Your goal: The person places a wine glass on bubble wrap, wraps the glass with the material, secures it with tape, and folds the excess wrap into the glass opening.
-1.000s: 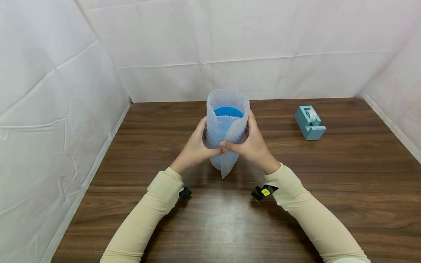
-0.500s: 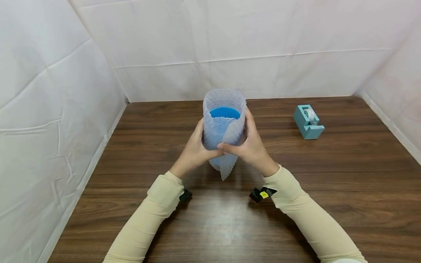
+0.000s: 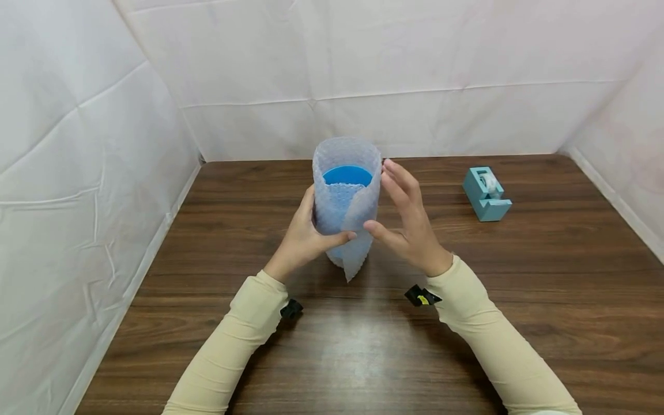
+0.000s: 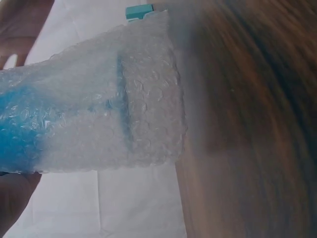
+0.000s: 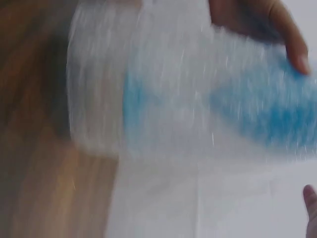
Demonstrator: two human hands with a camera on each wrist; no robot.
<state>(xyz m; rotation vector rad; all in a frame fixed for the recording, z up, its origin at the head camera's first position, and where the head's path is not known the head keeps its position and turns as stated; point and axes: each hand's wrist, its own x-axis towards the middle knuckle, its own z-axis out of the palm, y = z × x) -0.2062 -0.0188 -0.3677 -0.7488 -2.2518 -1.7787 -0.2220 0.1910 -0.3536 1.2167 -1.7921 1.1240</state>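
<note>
A sheet of bubble wrap (image 3: pixel 339 213) stands rolled into a tube around a blue cylindrical object (image 3: pixel 349 175), whose round blue top shows inside the upper opening. The wrap's loose edge crosses the front and ends in a pointed corner at the bottom. My left hand (image 3: pixel 303 233) grips the roll from its left side, thumb across the front. Beside the right side is my right hand (image 3: pixel 412 222), its fingers spread and its thumb tip close to the wrap. In the left wrist view, blue shows through the bubble wrap (image 4: pixel 148 94). Whether the roll's base touches the table cannot be told.
A teal tape dispenser (image 3: pixel 486 194) with a roll of clear tape sits on the brown wooden table (image 3: pixel 519 300), toward the back right. White sheeting (image 3: pixel 389 52) hangs behind the table and along both sides.
My right hand has let go of the bubble-wrapped roll and moved slightly right, its fingers spreading. The roll has shifted a little left in my left hand's grip.
</note>
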